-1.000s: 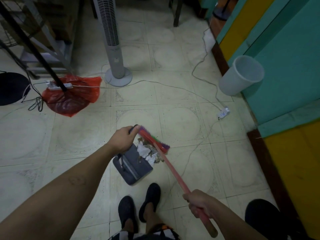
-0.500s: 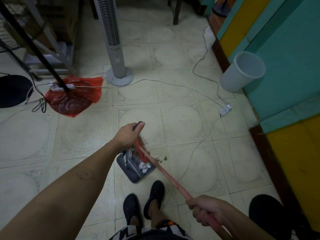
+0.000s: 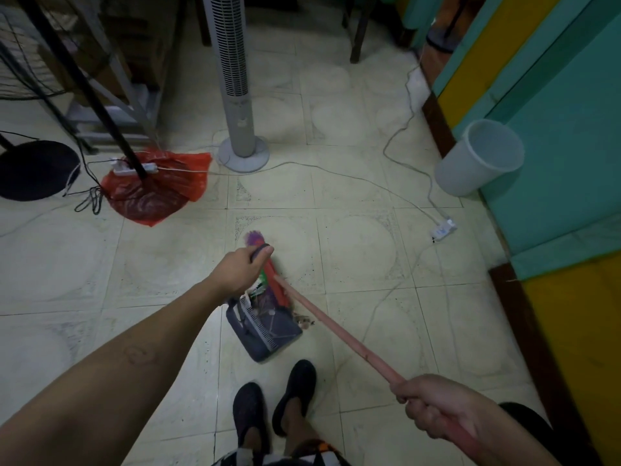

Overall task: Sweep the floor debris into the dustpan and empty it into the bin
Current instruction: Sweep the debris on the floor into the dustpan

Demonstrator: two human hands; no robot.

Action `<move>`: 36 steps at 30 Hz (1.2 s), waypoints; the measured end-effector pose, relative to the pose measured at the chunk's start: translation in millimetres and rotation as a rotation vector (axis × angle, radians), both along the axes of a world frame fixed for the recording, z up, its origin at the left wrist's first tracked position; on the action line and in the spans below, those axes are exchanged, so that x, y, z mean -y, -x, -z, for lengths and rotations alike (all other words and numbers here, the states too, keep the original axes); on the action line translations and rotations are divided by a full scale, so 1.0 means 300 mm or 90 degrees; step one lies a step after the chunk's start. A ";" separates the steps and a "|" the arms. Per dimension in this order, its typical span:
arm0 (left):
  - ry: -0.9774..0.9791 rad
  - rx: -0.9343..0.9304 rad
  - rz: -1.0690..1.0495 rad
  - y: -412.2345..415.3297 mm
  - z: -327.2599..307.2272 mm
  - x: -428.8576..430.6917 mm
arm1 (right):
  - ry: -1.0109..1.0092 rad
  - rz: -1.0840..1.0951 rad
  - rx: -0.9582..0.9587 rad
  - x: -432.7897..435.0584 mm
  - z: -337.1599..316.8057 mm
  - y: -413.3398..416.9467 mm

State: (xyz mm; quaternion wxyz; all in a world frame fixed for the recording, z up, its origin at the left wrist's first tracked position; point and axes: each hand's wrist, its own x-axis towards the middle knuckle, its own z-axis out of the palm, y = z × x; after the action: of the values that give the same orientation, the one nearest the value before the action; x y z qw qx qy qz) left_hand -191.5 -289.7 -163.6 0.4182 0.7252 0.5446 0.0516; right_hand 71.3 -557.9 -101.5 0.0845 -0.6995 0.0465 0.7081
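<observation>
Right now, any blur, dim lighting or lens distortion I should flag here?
Head view: dim, greenish light, darkest around the top shelving; wide-angle distortion bows the wall edges; the broom blurs at its bristle end by the left hand; dustpan and bin read clearly.

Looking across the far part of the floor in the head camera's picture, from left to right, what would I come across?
black round base → red plastic bag → tower fan → white bin
</observation>
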 end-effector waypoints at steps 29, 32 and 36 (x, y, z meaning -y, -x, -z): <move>0.024 0.012 -0.101 0.147 -0.010 -0.001 | 0.156 -0.814 0.320 -0.313 0.280 0.167; 0.027 0.016 -0.101 0.144 -0.008 -0.005 | 0.198 -0.902 0.316 -0.255 0.213 0.167; 0.019 0.021 -0.096 0.152 -0.003 0.003 | 0.172 -0.948 0.313 -0.186 0.134 0.167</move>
State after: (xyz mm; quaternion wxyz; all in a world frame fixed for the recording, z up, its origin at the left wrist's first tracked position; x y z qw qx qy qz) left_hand -237.2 -290.7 -162.7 0.4331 0.6747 0.5913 0.0868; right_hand 21.1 -502.1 -141.5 -0.4888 -0.6873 -0.3675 0.3920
